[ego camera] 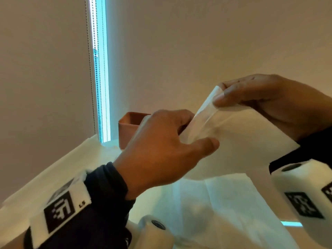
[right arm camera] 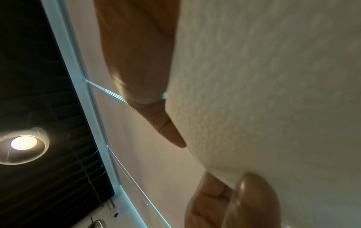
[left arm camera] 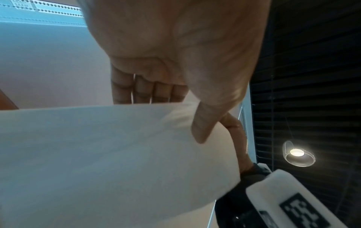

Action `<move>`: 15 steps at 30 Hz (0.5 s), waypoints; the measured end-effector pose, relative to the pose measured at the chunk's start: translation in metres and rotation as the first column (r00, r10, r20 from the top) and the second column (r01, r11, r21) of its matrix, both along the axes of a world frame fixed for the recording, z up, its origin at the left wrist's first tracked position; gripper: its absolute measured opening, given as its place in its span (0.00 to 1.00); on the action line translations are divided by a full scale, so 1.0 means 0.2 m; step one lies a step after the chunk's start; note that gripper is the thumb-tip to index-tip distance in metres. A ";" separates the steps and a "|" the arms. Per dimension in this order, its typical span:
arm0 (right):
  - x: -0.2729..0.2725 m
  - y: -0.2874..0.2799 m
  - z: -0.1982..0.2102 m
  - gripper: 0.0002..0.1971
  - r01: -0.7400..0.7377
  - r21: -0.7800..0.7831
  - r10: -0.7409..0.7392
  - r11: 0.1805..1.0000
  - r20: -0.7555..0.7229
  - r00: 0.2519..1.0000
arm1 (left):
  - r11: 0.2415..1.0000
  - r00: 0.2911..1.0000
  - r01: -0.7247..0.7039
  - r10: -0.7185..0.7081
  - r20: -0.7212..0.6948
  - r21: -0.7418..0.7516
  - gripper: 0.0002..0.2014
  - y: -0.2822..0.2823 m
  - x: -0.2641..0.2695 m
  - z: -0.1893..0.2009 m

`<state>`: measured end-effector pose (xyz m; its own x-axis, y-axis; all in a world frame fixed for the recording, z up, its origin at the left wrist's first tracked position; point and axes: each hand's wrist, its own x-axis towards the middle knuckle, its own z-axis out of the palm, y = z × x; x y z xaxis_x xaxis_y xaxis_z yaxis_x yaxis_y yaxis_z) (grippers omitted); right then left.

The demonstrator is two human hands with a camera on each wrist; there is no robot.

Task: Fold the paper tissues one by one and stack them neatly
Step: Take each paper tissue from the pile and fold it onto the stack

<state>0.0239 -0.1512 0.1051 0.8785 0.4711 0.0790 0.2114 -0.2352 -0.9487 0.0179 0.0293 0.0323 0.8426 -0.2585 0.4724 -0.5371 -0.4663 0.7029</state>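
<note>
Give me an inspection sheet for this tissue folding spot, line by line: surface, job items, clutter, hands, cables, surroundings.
Surface: table with a pale covering.
Job's things: one white tissue held up in the air between both hands; more unfolded tissues lie flat below.
Clutter: terracotta box at the far edge, partly hidden.
Grippers: left hand pinches the tissue's lower edge; right hand pinches its upper corner.
Cables: nothing seen; only a bead chain hangs by the blind.
Surroundings: roller blind, a bright window gap, a ceiling lamp.
</note>
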 end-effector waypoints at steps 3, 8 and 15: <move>0.04 0.03 0.02 0.11 0.170 -0.122 -0.138 0.978 0.234 0.963 | 1.000 1.000 -0.022 0.022 -0.004 -0.007 0.08 0.03 -0.02 0.01; 0.11 0.06 0.09 0.30 0.154 -0.261 -0.022 0.953 0.448 0.894 | 0.996 0.988 0.057 -0.065 -0.139 -0.062 0.09 0.12 -0.07 0.03; 0.16 0.25 0.09 0.05 -0.251 -0.312 0.298 0.916 0.111 0.948 | 0.991 0.957 0.007 -0.045 -0.285 -0.135 0.09 0.32 -0.17 0.01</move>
<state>0.0561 -0.1019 0.1235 0.6994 0.7143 0.0255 0.4443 -0.4066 -0.7983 -0.0171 0.0930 0.0337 0.9414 -0.2344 0.2426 -0.3143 -0.3485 0.8831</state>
